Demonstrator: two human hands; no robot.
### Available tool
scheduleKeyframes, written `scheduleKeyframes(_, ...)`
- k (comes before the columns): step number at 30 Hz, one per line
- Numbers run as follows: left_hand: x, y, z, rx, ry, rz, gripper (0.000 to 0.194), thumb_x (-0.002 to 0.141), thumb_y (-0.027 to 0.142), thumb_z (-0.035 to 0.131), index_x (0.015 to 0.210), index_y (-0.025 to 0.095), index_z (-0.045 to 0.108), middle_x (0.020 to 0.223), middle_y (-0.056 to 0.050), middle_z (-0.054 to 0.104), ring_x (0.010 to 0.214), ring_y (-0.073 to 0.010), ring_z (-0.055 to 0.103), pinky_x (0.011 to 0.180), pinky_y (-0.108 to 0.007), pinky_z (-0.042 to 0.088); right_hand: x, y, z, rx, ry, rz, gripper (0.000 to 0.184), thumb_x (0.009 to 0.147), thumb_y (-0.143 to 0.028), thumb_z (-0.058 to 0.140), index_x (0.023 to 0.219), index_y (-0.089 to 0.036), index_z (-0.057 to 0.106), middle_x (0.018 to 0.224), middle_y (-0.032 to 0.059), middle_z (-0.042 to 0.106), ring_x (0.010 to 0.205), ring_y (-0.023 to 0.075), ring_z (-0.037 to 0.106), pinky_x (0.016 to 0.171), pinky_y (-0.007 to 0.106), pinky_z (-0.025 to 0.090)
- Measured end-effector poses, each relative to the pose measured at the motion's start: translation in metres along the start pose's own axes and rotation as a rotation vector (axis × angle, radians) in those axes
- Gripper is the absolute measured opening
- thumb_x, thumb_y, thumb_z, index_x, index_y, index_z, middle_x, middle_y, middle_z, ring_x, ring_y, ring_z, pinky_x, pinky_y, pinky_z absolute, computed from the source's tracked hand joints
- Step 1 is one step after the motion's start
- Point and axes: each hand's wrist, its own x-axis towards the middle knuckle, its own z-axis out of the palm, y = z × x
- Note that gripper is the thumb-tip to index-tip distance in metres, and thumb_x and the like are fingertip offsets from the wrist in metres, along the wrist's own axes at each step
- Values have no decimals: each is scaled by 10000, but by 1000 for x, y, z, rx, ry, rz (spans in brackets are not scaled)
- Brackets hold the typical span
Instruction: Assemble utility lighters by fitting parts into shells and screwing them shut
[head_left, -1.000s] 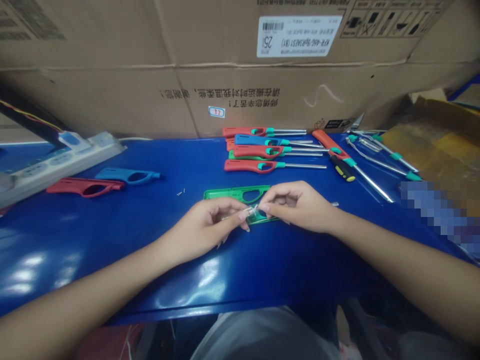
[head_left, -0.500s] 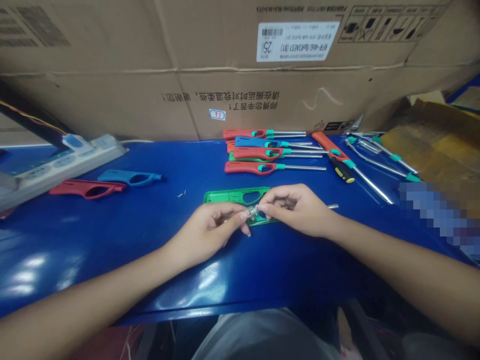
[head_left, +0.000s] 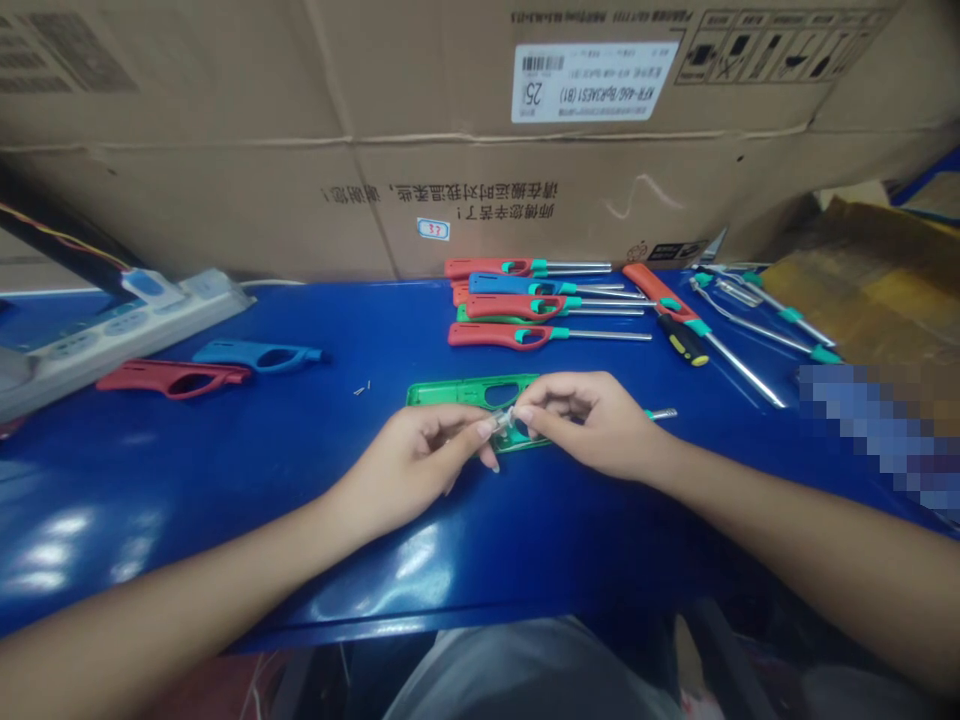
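My left hand (head_left: 427, 445) is closed, with thumb and fingers around a small clear plastic piece (head_left: 501, 420) that looks like a lighter fuel tank. My right hand (head_left: 589, 420) pinches the whitish end of the same piece. Under both hands lie the green lighter casing halves (head_left: 450, 393) on the blue table. A metal tube tip (head_left: 663, 413) sticks out to the right beyond my right hand. The fingers cover much of the clear piece and part of the casing.
Several assembled lighters (head_left: 510, 335) lie behind the hands. A black and yellow screwdriver (head_left: 682, 342) rests against an orange lighter (head_left: 664, 290). Red (head_left: 172, 378) and blue casings (head_left: 255, 355) lie near a power strip (head_left: 142, 325). Small screws (head_left: 360, 390) are left of centre. A cardboard box (head_left: 247, 200) stands behind.
Both hands stay in nearly the same place, still at the clear piece. My right hand has shifted very slightly, with little else different.
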Motion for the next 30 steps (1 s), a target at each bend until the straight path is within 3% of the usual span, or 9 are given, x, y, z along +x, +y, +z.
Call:
scheduleKeyframes(10, 0, 1, -1, -57, 5, 16, 345, 973, 432, 599, 898, 123, 733, 763, -23, 720, 465, -52, 467, 444, -168, 396, 4, 1, -4, 122, -3, 8, 239, 822, -396, 732, 840, -164, 677, 677, -6, 604, 572, 94, 486, 535, 246, 376)
scheduleKeyframes(23, 0, -4, 1, 74, 26, 85, 346, 997, 351, 559, 788, 140, 737, 678, 10, 679, 449, -44, 436, 428, -160, 336, -1, 1, 1, -35, 24, -26, 231, 875, -362, 645, 810, -142, 676, 578, -40, 495, 486, 70, 367, 465, 227, 281)
scheduleKeyframes(30, 0, -6, -1, 27, 34, 41, 311, 980, 410, 579, 914, 150, 738, 764, -12, 705, 508, -77, 535, 468, -182, 444, 2, 2, -2, 36, -26, -8, 236, 867, -384, 660, 850, -149, 659, 665, -8, 567, 545, 89, 431, 509, 241, 325)
